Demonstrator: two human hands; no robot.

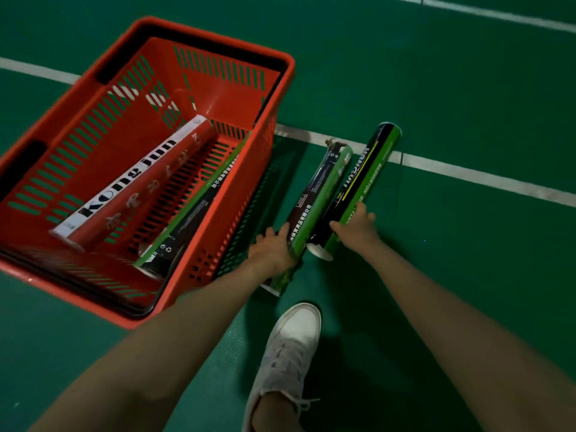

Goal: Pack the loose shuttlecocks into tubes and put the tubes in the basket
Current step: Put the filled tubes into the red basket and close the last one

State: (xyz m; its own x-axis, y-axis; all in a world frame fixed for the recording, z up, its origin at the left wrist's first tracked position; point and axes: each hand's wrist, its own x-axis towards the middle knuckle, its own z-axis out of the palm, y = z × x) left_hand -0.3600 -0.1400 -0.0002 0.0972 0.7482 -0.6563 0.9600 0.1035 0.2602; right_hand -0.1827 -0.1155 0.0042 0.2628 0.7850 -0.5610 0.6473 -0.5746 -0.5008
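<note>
Green court floor (pixel 467 98), white lines (pixel 486 179), red basket (pixel 283 98); left grip (pixel 274 249) round left tube (pixel 321 188), right grip (pixel 358 227) round right tube (pixel 371 169).

Tubes: 4 are showing in all.
Tubes inside: 2 are lying in the basket (pixel 224 39), the red tube (pixel 134 182) and the green tube (pixel 193 210).
Tubes outside: 2 are being held beside the basket, the left tube (pixel 314 194) and the right tube (pixel 364 179).
Baskets: 1 is sitting on the floor (pixel 467 88).
Hands: 2 are reaching out, the left hand (pixel 274 244) and the right hand (pixel 358 226), each gripping 1 tube.
Shoes: 1 white shoe (pixel 293 344) is showing.
White lines: 2 are running across the floor, the near line (pixel 483 177) and the far line (pixel 498 14).
</note>
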